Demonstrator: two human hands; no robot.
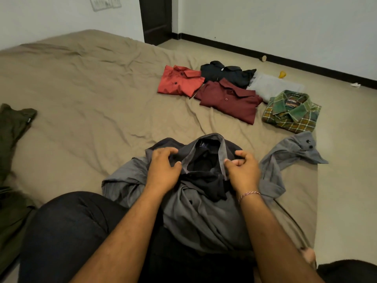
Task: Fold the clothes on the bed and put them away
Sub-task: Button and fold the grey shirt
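Note:
A grey button shirt lies rumpled on the tan bed in front of my knees, collar away from me, one sleeve flung out to the right. My left hand pinches the fabric at the left side of the collar. My right hand grips the right collar edge with curled fingers. Beyond it lie folded shirts: an orange-red one, a black one, a maroon one, a light grey one and a green plaid one.
A dark olive garment lies unfolded along the bed's left edge. The bed's right edge drops to a beige floor with a small yellow object and scraps near the wall. A dark door frame stands beyond the bed.

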